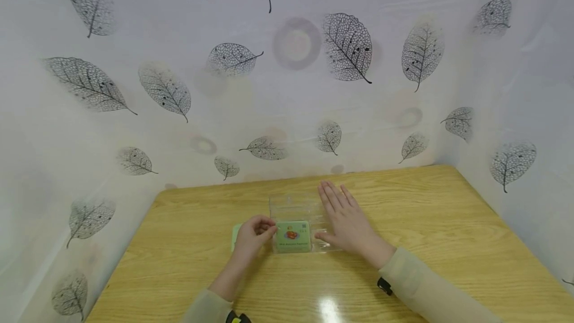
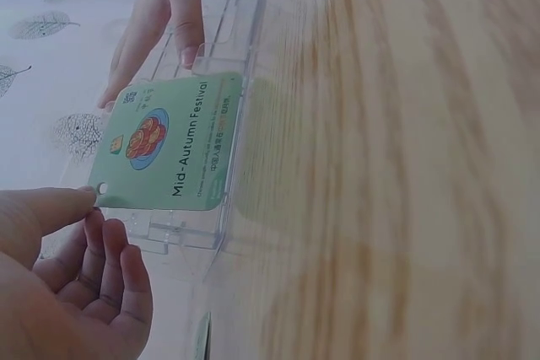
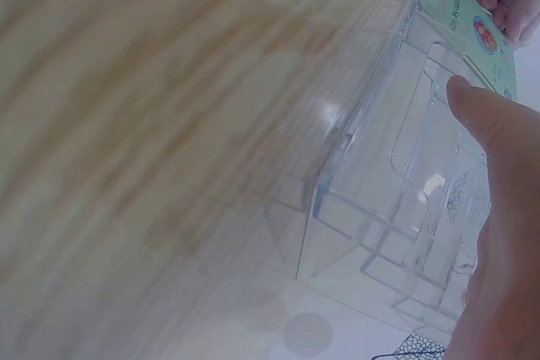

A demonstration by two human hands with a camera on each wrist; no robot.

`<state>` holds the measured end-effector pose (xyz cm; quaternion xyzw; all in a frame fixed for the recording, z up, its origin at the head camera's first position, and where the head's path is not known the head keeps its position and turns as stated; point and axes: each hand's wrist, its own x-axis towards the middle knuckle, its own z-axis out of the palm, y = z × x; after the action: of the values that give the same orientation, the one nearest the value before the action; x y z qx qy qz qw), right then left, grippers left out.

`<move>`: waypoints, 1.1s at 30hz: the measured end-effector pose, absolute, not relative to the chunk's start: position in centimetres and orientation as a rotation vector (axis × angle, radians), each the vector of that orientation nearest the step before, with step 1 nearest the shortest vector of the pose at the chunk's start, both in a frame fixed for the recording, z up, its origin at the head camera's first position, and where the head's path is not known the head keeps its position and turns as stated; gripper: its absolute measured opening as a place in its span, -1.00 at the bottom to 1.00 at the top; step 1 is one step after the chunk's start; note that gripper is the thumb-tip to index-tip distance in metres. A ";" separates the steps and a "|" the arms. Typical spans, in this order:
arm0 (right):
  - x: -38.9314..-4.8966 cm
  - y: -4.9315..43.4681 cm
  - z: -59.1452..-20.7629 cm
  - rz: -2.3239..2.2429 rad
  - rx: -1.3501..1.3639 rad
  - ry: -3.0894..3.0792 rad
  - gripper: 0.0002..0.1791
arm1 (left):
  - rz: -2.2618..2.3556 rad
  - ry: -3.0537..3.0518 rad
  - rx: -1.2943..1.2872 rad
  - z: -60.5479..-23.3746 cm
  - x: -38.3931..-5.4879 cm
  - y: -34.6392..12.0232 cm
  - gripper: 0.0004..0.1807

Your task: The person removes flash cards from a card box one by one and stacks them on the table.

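A green "Mid-Autumn Festival" card (image 1: pixel 293 243) with rounded corners and a punched hole lies at the left part of a clear plastic case (image 1: pixel 287 208). My left hand (image 1: pixel 252 237) pinches the card's holed corner (image 2: pixel 103 195) between thumb and fingertips; the other fingers curl loosely below. On the case's right side rests my right hand (image 1: pixel 352 226), its fingers stretched toward the back and its thumb (image 3: pixel 469 99) lying over the clear plastic near the card. The right wrist view shows compartments in the case (image 3: pixel 380 200).
Another green piece (image 1: pixel 234 237) lies on the wooden table (image 1: pixel 188 243), partly hidden behind the left hand. A pale leaf-patterned sheet (image 1: pixel 291 98) hangs along the table's back and sides.
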<state>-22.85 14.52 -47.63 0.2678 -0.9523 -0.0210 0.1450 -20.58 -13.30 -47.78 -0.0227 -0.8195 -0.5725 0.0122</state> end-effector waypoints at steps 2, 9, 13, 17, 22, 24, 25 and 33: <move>-22.8 14.5 -47.6 -0.069 0.770 -2.739 0.32 | -1.782 -2.558 -0.060 -47.9 -20.7 -13.2 -0.91; -22.8 14.5 -47.6 -0.065 0.769 -2.748 0.32 | -1.755 -2.565 -0.062 -47.8 -20.7 -13.2 -0.91; -22.8 14.5 -47.6 -0.064 0.772 -2.743 0.32 | -1.769 -2.557 -0.050 -47.9 -20.7 -13.1 -0.92; -22.8 14.5 -47.7 -0.065 0.772 -2.741 0.31 | -1.772 -2.551 -0.041 -47.8 -20.5 -13.0 -0.93; -22.8 14.5 -47.8 -0.059 0.764 -2.744 0.32 | -1.759 -2.549 -0.042 -47.7 -20.4 -13.0 -0.92; -22.8 14.5 -47.7 -0.059 0.764 -2.746 0.32 | -1.745 -2.551 -0.049 -47.7 -20.4 -13.0 -0.91; -22.8 14.5 -47.7 -0.062 0.764 -2.747 0.32 | -1.742 -2.553 -0.049 -47.8 -20.4 -13.0 -0.92; -22.8 14.6 -47.7 -0.047 0.771 -2.746 0.31 | -1.768 -2.550 -0.034 -47.6 -20.3 -13.0 -0.91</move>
<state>-22.81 14.56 -47.65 0.2675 -0.9526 -0.0162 0.1438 -20.25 -13.04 -47.63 -0.0110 -0.8216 -0.5696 0.0193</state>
